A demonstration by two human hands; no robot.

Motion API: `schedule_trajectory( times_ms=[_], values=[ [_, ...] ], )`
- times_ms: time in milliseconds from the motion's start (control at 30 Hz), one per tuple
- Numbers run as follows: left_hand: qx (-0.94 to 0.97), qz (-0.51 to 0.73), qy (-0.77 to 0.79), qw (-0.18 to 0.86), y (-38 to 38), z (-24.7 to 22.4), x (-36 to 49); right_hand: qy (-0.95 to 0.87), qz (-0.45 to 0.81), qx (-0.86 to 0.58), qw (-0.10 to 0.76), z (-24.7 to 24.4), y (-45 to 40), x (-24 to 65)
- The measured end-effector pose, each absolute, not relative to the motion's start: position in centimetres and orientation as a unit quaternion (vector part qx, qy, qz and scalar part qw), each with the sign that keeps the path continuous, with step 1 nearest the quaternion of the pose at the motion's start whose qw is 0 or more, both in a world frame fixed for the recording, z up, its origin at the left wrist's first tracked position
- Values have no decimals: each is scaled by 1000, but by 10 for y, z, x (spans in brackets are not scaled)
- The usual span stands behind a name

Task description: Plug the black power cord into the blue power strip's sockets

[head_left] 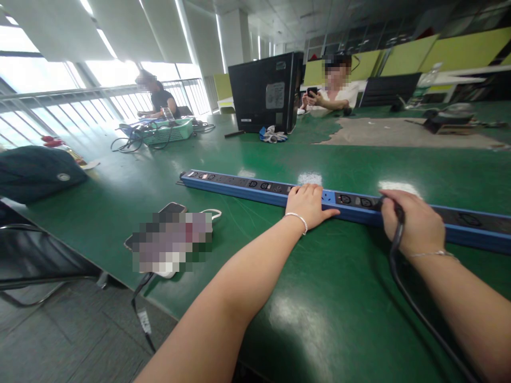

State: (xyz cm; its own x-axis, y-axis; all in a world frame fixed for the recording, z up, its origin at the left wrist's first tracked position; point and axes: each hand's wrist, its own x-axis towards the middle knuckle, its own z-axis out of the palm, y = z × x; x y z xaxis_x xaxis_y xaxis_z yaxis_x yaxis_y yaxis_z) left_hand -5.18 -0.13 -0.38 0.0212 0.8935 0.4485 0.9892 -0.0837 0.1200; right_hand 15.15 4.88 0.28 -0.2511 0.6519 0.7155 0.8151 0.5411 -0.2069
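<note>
A long blue power strip [239, 189] with a black socket face lies across the green table. My left hand [305, 205] is closed over its middle, fingers across the top and thumb along the near side. Farther right, my right hand [417, 221] grips the plug end of a black power cord [394, 261] against the socket face. The fingers hide most of the plug, so how deep it sits cannot be seen. From the hand the cord hangs down toward the lower right.
Phones [171, 234], partly blurred, lie at the left near the table edge [115, 279]. A black computer case [259, 96], gloves [273, 134] and a green basket [170, 132] with cables stand farther back. Two people sit beyond. A dark bag [35, 173] is at far left.
</note>
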Motion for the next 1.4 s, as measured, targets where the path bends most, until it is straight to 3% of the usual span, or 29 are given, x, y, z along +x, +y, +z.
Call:
schedule_trajectory(
  times_ms=[1133,1267,1400],
  values=[
    [-710,-208,-663,112,-3,-3,-54,-676,-63,-598,426,-17,55,144],
    [-706,-213,-666,114,-3,-3,-54,-665,-28,-577,474,-20,55,143],
    [-700,-214,-673,108,-3,-2,-53,-621,27,-531,575,-14,55,145]
  ],
)
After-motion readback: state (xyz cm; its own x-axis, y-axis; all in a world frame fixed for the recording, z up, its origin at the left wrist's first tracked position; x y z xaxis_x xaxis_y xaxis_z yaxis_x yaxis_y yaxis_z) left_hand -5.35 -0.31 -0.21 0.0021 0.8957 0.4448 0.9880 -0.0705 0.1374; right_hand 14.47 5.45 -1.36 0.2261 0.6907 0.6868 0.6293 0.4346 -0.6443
